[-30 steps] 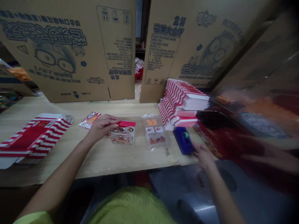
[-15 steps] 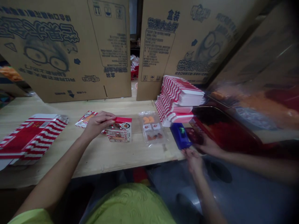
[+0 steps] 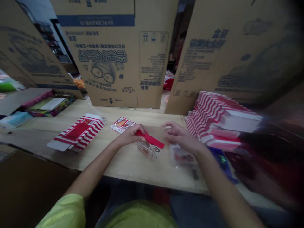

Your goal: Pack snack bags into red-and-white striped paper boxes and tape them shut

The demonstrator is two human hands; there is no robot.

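My left hand pinches the red top edge of a small printed box, held upright just over the wooden table. My right hand is to the right of the box, its fingers curled apart and blurred, with nothing seen between them. Below and partly behind it lies a clear plastic pack with small items inside. A flat printed packet rests behind my left hand. Further left lies a red and white striped carton.
A tall stack of striped cartons stands at the right, beside a blue tape dispenser. Another person's blurred hand is at the far right. Large cardboard boxes wall off the back; a colourful box sits at left.
The view has turned left. My right hand has moved from beside the blue dispenser to over the clear pack, near the small box. The box in my left hand is now tilted.
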